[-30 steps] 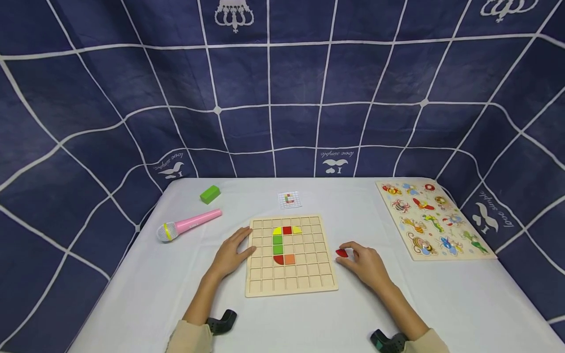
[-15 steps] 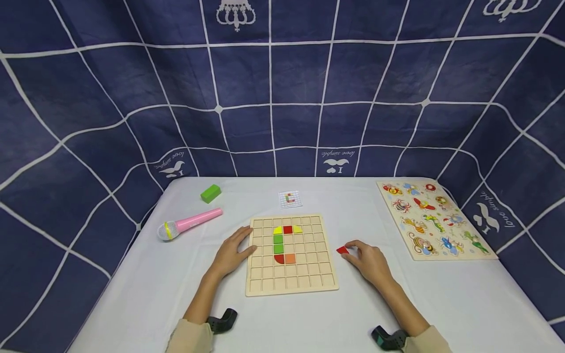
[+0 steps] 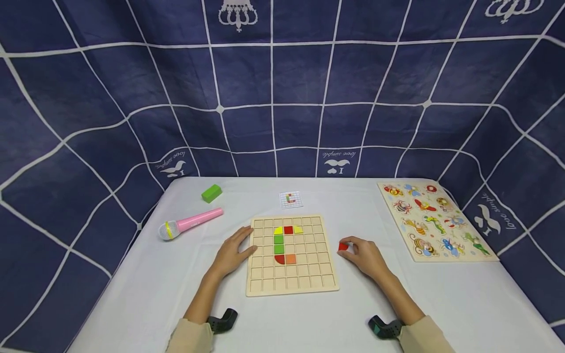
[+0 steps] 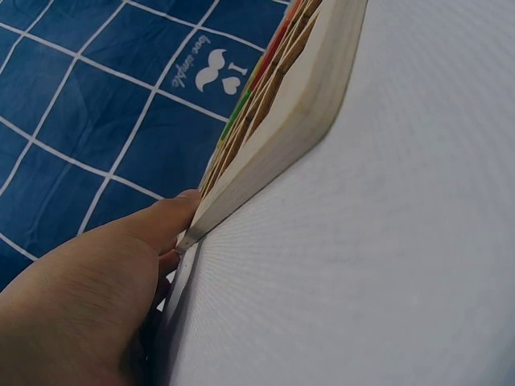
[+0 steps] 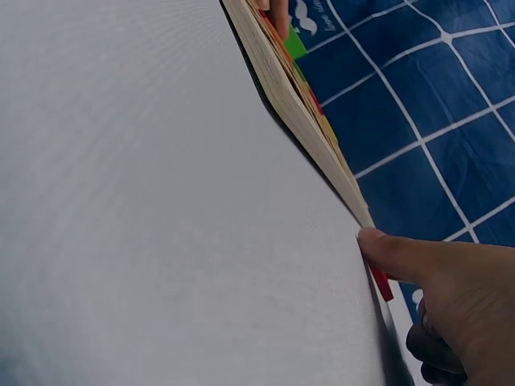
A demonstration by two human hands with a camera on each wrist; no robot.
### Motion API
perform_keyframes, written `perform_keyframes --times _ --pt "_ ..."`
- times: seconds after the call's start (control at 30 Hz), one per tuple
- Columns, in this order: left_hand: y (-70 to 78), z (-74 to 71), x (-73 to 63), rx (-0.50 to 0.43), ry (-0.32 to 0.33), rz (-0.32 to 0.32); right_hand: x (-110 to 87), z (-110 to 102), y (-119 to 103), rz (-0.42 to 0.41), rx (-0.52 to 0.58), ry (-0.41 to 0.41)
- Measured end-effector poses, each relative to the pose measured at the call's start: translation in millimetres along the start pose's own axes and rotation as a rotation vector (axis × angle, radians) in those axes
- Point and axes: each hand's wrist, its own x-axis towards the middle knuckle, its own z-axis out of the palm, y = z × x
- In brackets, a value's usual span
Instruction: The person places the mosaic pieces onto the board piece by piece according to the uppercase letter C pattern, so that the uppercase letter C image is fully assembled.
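Note:
My left hand rests against the left edge of a wooden grid board, thumb and fingertips at its rim, as the left wrist view also shows. Pieces in the grid form a bracket shape: yellow piece, red square, another yellow piece, green pieces, a dark red rounded piece and an orange square. Right of the board, my right hand pinches a small red block between thumb and fingers. In the right wrist view this block is partly hidden by the thumb.
A small card with a coloured grid pattern lies behind the board. At the left are a pink toy microphone and a green block. An insect picture puzzle board lies at the right. A dark checked cloth hangs behind the table.
The red block has been turned in my right hand's fingers, showing a different outline, and that hand has shifted slightly away from me. My left hand has stayed at the board's edge.

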Motion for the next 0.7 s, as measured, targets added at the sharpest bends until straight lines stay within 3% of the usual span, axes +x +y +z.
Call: perform_keyframes --times 0.3,0.7 --pt "0.3 0.9 -0.4 -0.005 0.002 0.002 -0.7 1.5 -1.8 -0.022 0.0 -0.019" --pt "-0.5 0.7 0.3 -0.001 0.006 0.005 -3.1 -3.6 7.9 -0.002 0.0 0.031"
